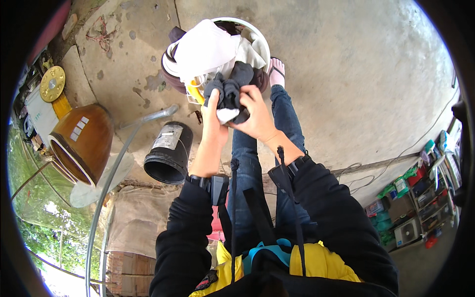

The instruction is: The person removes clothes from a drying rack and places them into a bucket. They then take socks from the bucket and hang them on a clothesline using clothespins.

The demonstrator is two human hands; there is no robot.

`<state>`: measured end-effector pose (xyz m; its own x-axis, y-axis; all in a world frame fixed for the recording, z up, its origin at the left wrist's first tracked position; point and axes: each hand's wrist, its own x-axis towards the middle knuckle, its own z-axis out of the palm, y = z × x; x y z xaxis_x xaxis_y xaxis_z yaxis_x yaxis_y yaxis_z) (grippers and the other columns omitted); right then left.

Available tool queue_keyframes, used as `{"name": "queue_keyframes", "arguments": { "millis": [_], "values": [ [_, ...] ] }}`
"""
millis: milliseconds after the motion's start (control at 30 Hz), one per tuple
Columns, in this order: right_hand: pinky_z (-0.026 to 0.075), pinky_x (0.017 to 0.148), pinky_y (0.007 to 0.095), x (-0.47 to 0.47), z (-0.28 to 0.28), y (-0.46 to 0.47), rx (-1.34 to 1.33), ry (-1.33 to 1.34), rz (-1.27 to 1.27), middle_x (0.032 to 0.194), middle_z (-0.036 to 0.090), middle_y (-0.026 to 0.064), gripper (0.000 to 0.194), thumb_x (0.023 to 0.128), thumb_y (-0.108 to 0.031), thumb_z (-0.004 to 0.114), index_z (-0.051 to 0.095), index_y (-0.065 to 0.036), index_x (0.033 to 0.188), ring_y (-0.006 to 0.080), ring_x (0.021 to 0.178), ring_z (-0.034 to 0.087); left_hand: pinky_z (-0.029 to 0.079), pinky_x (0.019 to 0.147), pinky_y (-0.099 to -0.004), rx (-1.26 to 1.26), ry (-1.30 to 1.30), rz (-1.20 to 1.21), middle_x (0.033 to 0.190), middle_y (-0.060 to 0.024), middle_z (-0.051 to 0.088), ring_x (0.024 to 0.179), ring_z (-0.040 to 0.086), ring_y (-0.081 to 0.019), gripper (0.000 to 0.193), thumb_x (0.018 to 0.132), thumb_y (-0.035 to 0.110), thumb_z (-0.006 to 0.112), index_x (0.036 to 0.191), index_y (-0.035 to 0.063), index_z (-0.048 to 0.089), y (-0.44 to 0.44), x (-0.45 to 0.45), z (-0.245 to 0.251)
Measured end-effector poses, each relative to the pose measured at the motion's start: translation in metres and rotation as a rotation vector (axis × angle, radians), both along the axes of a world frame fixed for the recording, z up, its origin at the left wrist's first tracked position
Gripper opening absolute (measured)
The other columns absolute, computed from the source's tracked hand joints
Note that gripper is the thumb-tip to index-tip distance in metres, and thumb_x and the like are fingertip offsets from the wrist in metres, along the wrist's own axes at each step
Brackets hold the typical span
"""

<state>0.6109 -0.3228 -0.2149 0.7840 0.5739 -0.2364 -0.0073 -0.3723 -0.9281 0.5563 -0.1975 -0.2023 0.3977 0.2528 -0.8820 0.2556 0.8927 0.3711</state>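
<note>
A bundled dark cloth (227, 92), possibly socks, is gripped between my two hands in front of my knees. My left hand (215, 115) presses it from the left with the thumb on top. From the right, the curled fingers of my right hand (258, 111) close on it. A small white patch of fabric (227, 115) shows at its lower side. Just beyond stands a round white basket (265, 42) heaped with clothes, including a white garment (206, 46), a dark piece (242, 73) and a yellow strip (195, 92).
To the left, a black plastic bucket (169, 152) and a large brown glazed jar (83, 143) lie on their sides. A metal pole (107, 185) rises nearby. Shelves with mixed goods (426, 196) stand at right, and a cable (404, 148) runs along the concrete floor (352, 81).
</note>
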Motion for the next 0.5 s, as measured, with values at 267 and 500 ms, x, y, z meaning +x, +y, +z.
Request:
{"name": "queue_keyframes", "arguments": {
  "millis": [267,500],
  "values": [
    [0.049,0.086,0.0408,0.004,0.016,0.023,0.024,-0.132,0.228,0.100,0.054,0.0112,0.049,0.058,-0.023,0.080,0.056,-0.007,0.097,0.0332,0.101,0.055,0.050,0.093,-0.0389,-0.153,0.097,-0.070,0.122,-0.0053,0.062,0.112,0.060,-0.0203,0.055,0.091,0.051,0.063,0.130,0.0127,0.055,0.020,-0.023,0.015],
    [0.043,0.097,0.0426,-0.008,0.026,0.007,0.035,-0.041,0.348,0.115,0.053,0.0118,0.057,0.057,-0.019,0.084,0.056,-0.008,0.106,0.0341,0.113,0.051,0.054,0.091,-0.0381,-0.329,0.022,-0.038,0.111,-0.0115,0.066,0.102,0.065,-0.0230,0.043,0.088,0.031,0.065,0.121,0.0047,0.059,0.035,-0.054,-0.016]
  ]
}}
